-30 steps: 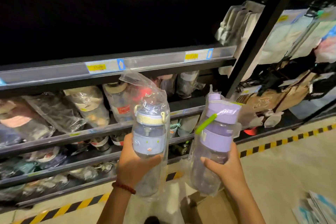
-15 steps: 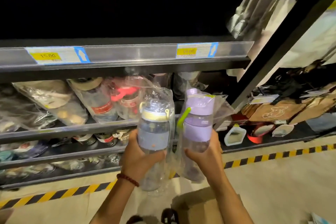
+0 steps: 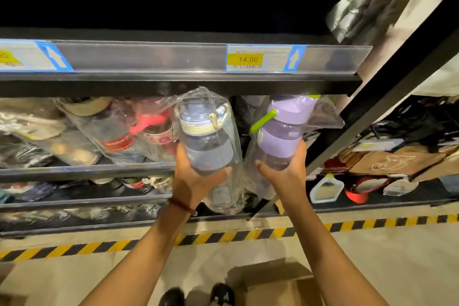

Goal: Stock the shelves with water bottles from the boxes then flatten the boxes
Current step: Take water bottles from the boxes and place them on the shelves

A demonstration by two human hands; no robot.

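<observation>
My left hand (image 3: 196, 179) grips a grey-blue water bottle (image 3: 206, 141) with a cream ring, wrapped in a clear plastic bag. My right hand (image 3: 285, 174) grips a purple water bottle (image 3: 283, 131) with a green strap, also bagged. Both bottles are raised side by side, their caps just under the front edge of the upper shelf (image 3: 173, 79). Behind them the middle shelf (image 3: 87, 169) holds several bagged bottles lying down. An open cardboard box (image 3: 275, 285) stands on the floor at my feet.
A price tag reading 14.00 (image 3: 248, 58) sits on the upper shelf rail. A black diagonal upright (image 3: 387, 82) borders the right side. Lower shelves hold more bagged goods. Yellow-black hazard tape (image 3: 248, 236) runs along the floor. Brown boxes (image 3: 392, 159) lie at right.
Both hands have carried the bottles up and forward toward the shelves, and the bottles now tilt slightly apart under the upper shelf edge. The view has come closer to the shelving.
</observation>
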